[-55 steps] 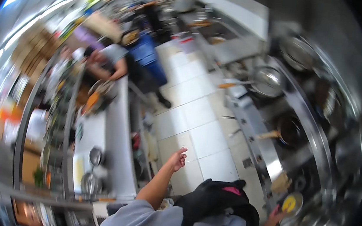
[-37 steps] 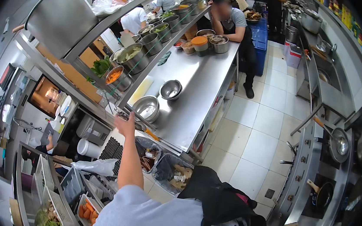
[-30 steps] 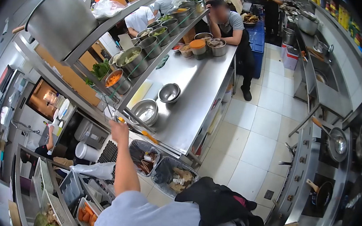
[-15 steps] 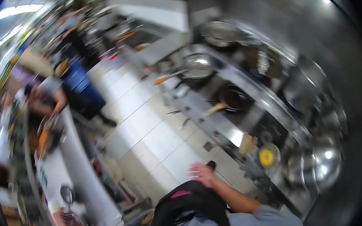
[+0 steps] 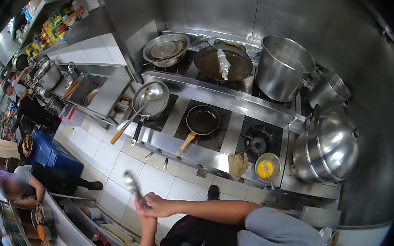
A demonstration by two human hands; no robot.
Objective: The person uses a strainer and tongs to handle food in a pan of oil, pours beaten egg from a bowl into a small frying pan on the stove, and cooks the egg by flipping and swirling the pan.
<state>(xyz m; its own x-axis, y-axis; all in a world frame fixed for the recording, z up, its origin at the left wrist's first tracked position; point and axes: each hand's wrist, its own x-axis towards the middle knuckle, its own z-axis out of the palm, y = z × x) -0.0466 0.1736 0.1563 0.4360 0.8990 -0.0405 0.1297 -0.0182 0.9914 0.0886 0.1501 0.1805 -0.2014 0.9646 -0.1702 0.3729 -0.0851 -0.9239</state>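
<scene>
My left hand is closed on the handle of a metal spoon, its bowl smeared by motion and pointing up and left over the floor. Against it, my right hand has its fingers curled at the same handle, and the two hands overlap where they meet. On the stove edge beyond my right arm sits a metal bowl of yellow liquid, which looks like beaten egg. A beige cloth hangs beside it. Further back, a black frying pan with a wooden handle rests on a burner.
A long stove runs across my front. On it stand a pan with a ladle, a wok, a stockpot and a domed steamer. Left are a blue bin, a counter and a co-worker.
The view has swung toward the stove. My right hand, spread out half a second ago, has come to my left hand at the spoon. The left has come from over the counter.
</scene>
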